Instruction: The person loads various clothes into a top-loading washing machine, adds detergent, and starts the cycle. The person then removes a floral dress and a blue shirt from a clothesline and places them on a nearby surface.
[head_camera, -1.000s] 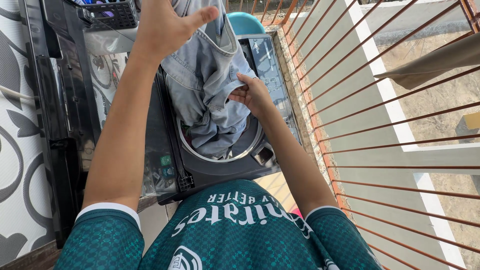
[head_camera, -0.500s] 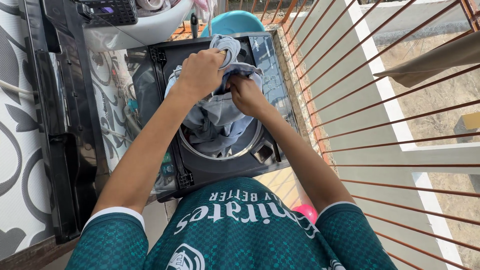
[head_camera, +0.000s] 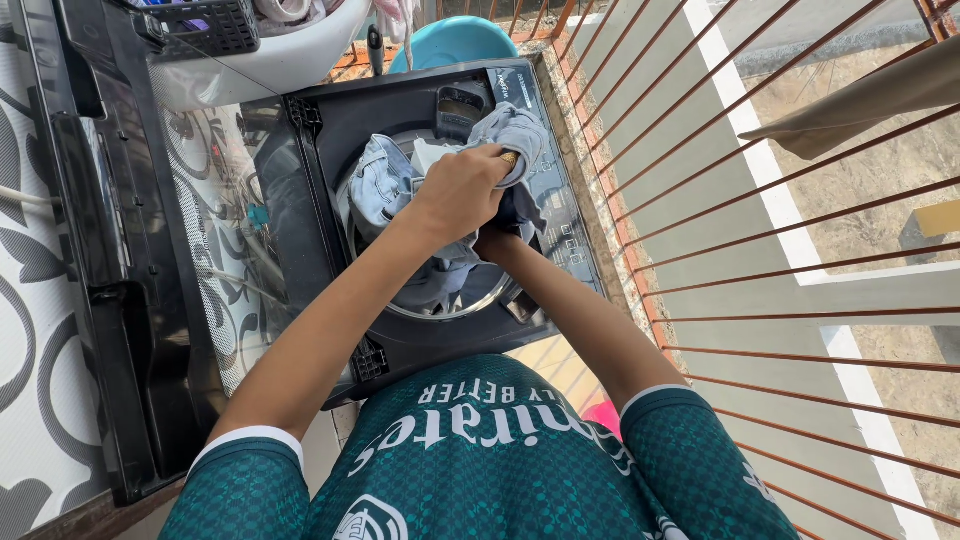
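Head view shows left hand (head_camera: 462, 190) clenched on light denim jeans (head_camera: 385, 185) over washing-machine drum (head_camera: 440, 300), right hand (head_camera: 497, 240) mostly hidden, grip unclear; next move needs steady two-handed control.

The jeans (head_camera: 385, 185) are light blue, faded almost white in spots. The washing machine (head_camera: 330, 130) is black on top, with a shiny silver ring (head_camera: 440, 312) round the hole. Its open lid (head_camera: 215, 215) is see-through and dark. The wall (head_camera: 30, 330) on one side is white with big grey swirls. The shirt (head_camera: 480, 470) is dark green with tiny dots and white letters, and white edges on the sleeves. The bars (head_camera: 760, 250) of the railing are rusty orange-brown. A bowl (head_camera: 455, 42) behind the machine is bright blue. The basket (head_camera: 205, 25) is black. The ground (head_camera: 700, 200) outside is grey with white lines.
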